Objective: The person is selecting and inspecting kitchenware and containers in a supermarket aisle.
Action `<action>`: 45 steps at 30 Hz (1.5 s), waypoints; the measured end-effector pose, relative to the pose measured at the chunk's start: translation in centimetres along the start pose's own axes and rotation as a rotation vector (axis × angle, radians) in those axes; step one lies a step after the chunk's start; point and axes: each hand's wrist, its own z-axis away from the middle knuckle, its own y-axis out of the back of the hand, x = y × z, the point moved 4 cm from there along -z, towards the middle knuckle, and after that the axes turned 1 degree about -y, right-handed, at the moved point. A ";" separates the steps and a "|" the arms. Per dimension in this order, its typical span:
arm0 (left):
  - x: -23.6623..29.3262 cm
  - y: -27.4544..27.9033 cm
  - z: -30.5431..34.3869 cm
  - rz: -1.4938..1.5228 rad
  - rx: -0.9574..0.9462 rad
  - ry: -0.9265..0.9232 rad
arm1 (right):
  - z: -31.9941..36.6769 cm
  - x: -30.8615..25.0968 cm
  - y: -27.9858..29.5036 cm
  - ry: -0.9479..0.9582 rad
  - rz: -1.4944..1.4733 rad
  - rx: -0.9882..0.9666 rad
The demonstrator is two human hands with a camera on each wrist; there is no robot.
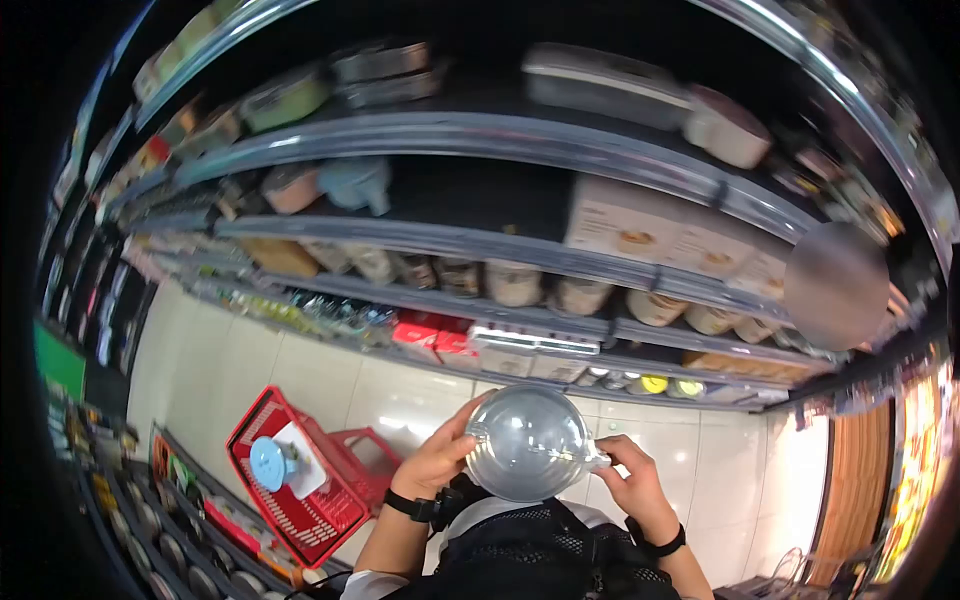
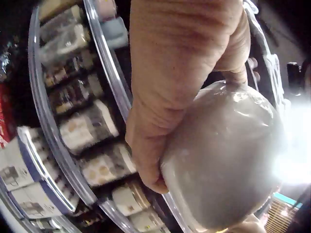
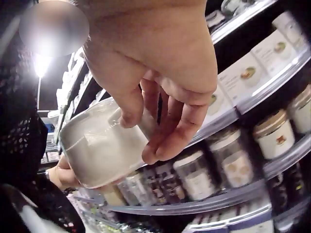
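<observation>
A round, see-through bowl [image 1: 530, 445] with a small handle on its right is held in front of the body. My left hand [image 1: 440, 455] grips its left side, with the thumb near the rim. At the other side, my right hand [image 1: 635, 485] pinches the handle between thumb and fingers. Seen from the left wrist, the bowl [image 2: 223, 160] looks milky and glossy, with the left hand [image 2: 180, 73] curled along its side. In the right wrist view, the right hand's fingertips [image 3: 129, 119] are at the handle end of the bowl [image 3: 104, 148].
A red shopping basket [image 1: 350, 515] at left contains a blue-topped item [image 1: 272, 463]. Ahead, shelves [image 1: 400, 135] bear boxes, lidded jars [image 1: 512, 284] and containers. White boxes [image 1: 620, 222] line one shelf. Pale tiles [image 1: 400, 385] cover the floor. Another shelf [image 1: 140, 540] stands at lower left.
</observation>
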 end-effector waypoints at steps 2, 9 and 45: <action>-3.4 -6.2 -2.6 -0.012 -0.082 0.057 | 4.2 1.9 5.8 -0.057 -0.022 0.105; -9.3 -20.0 -9.8 -0.100 -0.287 0.172 | 13.3 6.7 17.8 -0.195 -0.093 0.347; -18.8 -33.9 -37.9 -0.460 -0.166 -0.086 | -0.6 25.0 43.0 -0.408 -0.402 0.004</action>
